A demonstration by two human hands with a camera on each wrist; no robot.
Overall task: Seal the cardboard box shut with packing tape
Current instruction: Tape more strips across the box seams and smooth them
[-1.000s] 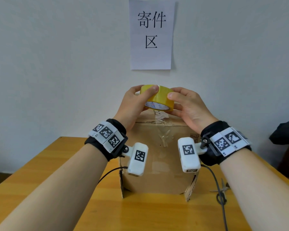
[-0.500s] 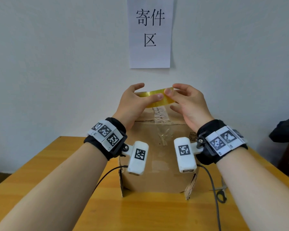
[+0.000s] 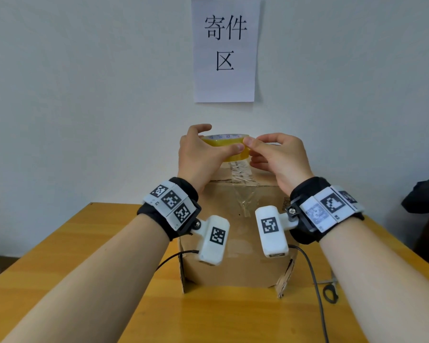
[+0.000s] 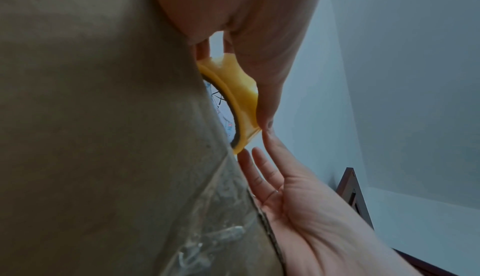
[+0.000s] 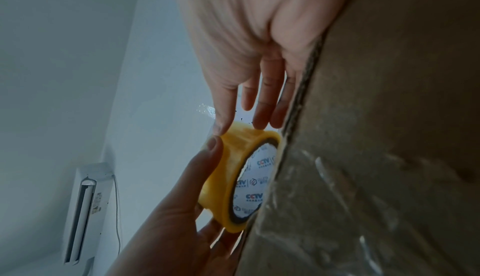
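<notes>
A brown cardboard box (image 3: 233,256) stands upright on the wooden table (image 3: 84,268), with crumpled clear tape (image 3: 240,174) over its top seam and front. Just above the box top, a yellow tape roll (image 3: 232,157) lies level. My left hand (image 3: 219,138) grips it, thumb across the front and fingers behind. My right hand (image 3: 252,144) pinches the roll's outer layer at its right side, beside the left thumb tip. In the right wrist view the roll (image 5: 226,177) shows its printed core next to the box edge (image 5: 376,136). A bit of clear film shows beside the right thumb.
Black-handled scissors (image 3: 330,292) lie on the table right of the box, by a wrist cable. A paper sign (image 3: 224,50) hangs on the wall behind. A dark object (image 3: 426,196) sits at the far right. A white air conditioner (image 5: 83,208) stands against the wall.
The roll has turned from tilted, with its core facing me, to lying level. My right fingertips have shifted to the roll's front right edge, close to the left thumb.
</notes>
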